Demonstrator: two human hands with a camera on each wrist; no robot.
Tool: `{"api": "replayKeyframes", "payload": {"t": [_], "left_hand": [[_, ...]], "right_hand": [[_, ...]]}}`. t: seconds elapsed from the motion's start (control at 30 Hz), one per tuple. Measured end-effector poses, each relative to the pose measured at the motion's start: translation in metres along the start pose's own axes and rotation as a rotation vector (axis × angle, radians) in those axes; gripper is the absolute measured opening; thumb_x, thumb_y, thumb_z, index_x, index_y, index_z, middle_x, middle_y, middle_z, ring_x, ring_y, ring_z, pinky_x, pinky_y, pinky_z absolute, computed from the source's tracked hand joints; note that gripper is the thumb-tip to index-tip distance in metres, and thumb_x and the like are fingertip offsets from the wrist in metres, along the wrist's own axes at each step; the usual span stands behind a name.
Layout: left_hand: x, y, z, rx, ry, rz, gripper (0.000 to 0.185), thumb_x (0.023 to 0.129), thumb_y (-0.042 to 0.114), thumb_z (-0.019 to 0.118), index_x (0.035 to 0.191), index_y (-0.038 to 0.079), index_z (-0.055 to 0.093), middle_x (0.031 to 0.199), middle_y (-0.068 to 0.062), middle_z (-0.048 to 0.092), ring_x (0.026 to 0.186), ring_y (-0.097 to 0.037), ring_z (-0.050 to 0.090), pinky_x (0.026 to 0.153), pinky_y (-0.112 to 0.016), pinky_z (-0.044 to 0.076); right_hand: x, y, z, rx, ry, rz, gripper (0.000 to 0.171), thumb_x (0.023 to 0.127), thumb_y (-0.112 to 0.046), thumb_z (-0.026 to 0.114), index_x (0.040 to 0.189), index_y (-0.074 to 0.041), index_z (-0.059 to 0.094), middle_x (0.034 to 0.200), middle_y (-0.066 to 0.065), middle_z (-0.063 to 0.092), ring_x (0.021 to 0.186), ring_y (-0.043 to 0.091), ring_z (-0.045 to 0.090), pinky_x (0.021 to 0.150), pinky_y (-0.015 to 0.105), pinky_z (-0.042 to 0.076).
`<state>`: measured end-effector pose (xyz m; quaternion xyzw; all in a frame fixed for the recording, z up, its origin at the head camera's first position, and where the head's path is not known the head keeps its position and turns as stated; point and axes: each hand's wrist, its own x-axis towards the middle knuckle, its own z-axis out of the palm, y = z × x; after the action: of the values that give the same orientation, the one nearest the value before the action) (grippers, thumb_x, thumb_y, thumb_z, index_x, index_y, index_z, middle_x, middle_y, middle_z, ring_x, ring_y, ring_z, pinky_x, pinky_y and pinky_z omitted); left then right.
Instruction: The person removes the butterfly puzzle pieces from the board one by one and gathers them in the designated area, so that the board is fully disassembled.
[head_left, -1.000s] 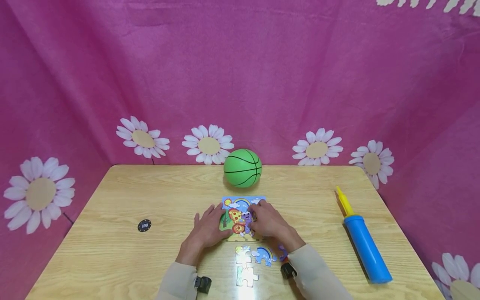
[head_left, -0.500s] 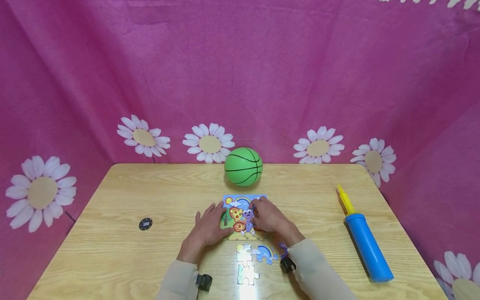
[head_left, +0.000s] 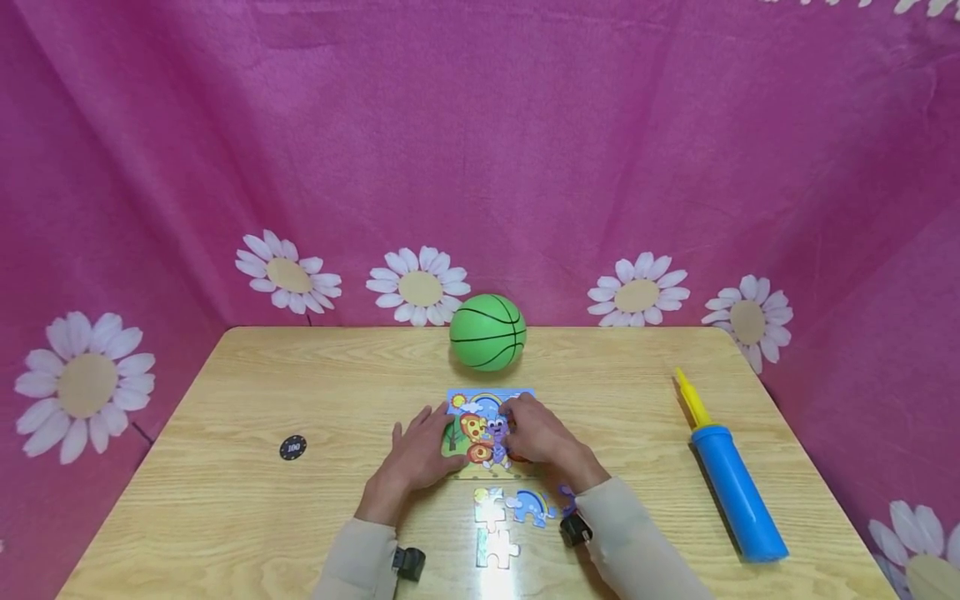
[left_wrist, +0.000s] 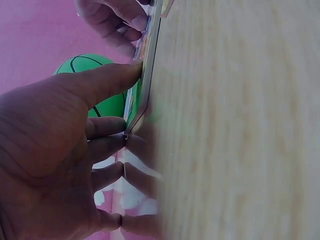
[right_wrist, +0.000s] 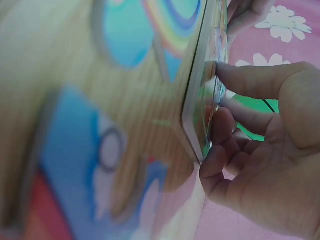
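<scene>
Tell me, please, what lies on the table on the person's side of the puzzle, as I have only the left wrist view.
Observer: Loose pieces lie there on the table, below the puzzle in the head view; one shows a rainbow.
Operator: Thank you. Is anything out beyond the right hand?
Observer: Yes, a blue pump lies well to its right.
Operator: And beyond the left hand?
Observer: A black chip marked 100 lies to its left, apart from it.
</scene>
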<state>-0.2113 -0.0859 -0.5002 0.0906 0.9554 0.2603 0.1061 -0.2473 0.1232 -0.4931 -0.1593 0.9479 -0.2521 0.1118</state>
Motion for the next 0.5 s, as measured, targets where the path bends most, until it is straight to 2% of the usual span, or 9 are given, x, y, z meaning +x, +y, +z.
{"api": "replayKeyframes", "payload": {"t": [0.13,0.33,0.5], "left_hand": [[0.0003,-0.0008,0.0015,0.002,-0.004,-0.009,0.071,0.085,0.042,0.071,0.143,0.012,0.046,0.159,-0.006,0.031,0.148,-0.032,0.022,0.115,-0.069,0.01],[0.0015,-0.0004,0.0018,-0.015,-0.005,-0.011,0.071,0.085,0.042,0.071,0.144,0.011,0.046,0.159,-0.006,0.03,0.149,-0.032,0.022,0.115,-0.069,0.008],[0.0011,-0.0003,0.0008,-0.016,-0.006,-0.015,0.071,0.085,0.042,0.071,0.144,0.012,0.045,0.159,-0.005,0.03,0.149,-0.032,0.021,0.115,-0.069,0.008]], "right_hand": [[-0.0003,0.0019,0.0003,-0.016,-0.019,0.017,0.035,0.083,-0.016,0.073,0.117,-0.008,0.064,0.101,0.004,0.052,0.088,0.016,0.049,0.082,0.033,0.047],[-0.0014,0.0014,-0.0014,0.021,-0.007,0.025,0.034,0.084,-0.015,0.074,0.115,-0.009,0.061,0.1,0.004,0.052,0.086,0.016,0.049,0.078,0.033,0.046],[-0.0031,0.0025,-0.0006,0.032,0.027,-0.009,0.033,0.084,-0.015,0.074,0.113,-0.01,0.06,0.097,0.002,0.054,0.084,0.016,0.049,0.075,0.032,0.045]]}}
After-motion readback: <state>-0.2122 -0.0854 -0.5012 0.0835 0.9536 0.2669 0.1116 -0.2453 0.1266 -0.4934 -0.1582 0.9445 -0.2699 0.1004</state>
